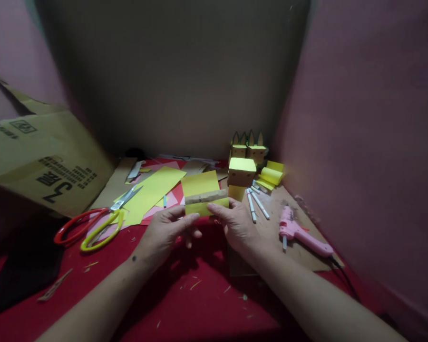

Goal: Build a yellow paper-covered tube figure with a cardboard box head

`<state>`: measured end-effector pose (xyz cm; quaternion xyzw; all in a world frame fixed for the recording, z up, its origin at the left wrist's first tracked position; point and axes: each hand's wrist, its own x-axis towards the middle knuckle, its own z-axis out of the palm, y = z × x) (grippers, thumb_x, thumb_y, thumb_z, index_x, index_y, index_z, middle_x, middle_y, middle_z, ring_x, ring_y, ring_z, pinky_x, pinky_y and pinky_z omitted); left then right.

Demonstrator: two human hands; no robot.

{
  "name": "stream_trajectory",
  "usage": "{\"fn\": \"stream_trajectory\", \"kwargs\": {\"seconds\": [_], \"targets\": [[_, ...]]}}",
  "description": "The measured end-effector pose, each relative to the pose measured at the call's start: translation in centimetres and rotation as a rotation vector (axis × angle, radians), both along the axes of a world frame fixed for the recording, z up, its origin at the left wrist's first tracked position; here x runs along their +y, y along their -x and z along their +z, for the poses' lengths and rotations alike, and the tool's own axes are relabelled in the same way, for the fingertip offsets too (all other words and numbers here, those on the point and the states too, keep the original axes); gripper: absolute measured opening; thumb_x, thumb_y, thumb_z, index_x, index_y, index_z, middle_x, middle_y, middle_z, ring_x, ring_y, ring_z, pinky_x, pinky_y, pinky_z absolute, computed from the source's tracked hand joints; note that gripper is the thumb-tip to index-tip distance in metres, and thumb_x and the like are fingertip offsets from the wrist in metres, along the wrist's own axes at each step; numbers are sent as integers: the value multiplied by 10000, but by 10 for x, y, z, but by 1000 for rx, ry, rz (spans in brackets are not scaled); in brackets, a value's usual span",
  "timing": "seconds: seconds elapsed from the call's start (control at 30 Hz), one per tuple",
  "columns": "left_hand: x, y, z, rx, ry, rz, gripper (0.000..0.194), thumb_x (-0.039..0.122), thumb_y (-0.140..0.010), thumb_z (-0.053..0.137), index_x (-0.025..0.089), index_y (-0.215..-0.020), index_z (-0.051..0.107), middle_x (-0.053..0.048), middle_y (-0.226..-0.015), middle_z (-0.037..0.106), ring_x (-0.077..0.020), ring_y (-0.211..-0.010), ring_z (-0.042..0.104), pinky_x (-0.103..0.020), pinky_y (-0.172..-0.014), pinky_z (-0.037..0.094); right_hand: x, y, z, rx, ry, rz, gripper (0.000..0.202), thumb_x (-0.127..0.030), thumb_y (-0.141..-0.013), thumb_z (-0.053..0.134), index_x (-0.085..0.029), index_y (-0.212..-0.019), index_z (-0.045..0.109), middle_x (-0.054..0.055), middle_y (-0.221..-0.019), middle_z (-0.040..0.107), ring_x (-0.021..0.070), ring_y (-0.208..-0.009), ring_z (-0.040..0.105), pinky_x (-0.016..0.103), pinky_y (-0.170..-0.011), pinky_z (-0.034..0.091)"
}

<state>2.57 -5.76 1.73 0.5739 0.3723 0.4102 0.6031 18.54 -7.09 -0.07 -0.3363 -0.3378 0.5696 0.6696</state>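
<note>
Between my two hands is a piece of yellow paper point(199, 183) with a strip of brown cardboard point(207, 196) lying across it. Its near edge is folded up toward the cardboard. My left hand point(169, 230) pinches the left end of the fold, thumb on top. At the right end, my right hand point(237, 223) grips the paper with its thumb pressed on the yellow face. The fingers beneath the paper are partly hidden. Just behind my right hand stands a small cardboard box figure point(241, 172) with a yellow top.
Scissors point(119, 202) with red and yellow handles lie left, beside yellow sheets point(157, 187). A pink glue gun point(299, 232) and white markers point(255, 204) rest on a cardboard sheet at right. A large carton point(50, 161) stands left. Scraps dot the red cloth point(199, 304).
</note>
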Motion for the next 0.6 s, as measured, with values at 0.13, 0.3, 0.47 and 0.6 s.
{"fn": "stream_trajectory", "kwargs": {"seconds": [0.13,0.3,0.47,0.6], "targets": [[-1,-3,-4,-120,80,16,390,305,-691,837,172,-1039,720,-10,-620,703,-145,-516,640,-191,-407,498,-7,5,3,-43,-43,-4,285,-237,-627,835,-177,-889,741,39,-875,745,167,-757,655,309,-751,502],[-5,-7,-7,-159,111,111,310,319,-664,857,139,-888,741,-3,-576,675,-105,-455,587,-150,-361,439,-13,12,7,-96,-47,-1,212,-252,-665,811,-183,-855,747,37,-892,733,174,-792,657,310,-775,511],[-13,-11,-1,-209,115,178,306,371,-662,841,148,-845,738,9,-558,649,-111,-438,569,-167,-342,433,-14,17,3,-54,-90,13,222,-241,-710,800,-213,-924,748,17,-887,746,159,-769,665,298,-767,520],[-16,-15,-2,-241,100,197,330,360,-678,820,138,-908,739,-4,-603,674,-112,-455,566,-181,-360,451,-13,18,1,-68,-128,-14,209,-217,-722,790,-217,-926,745,22,-938,755,179,-854,683,333,-867,519]]}}
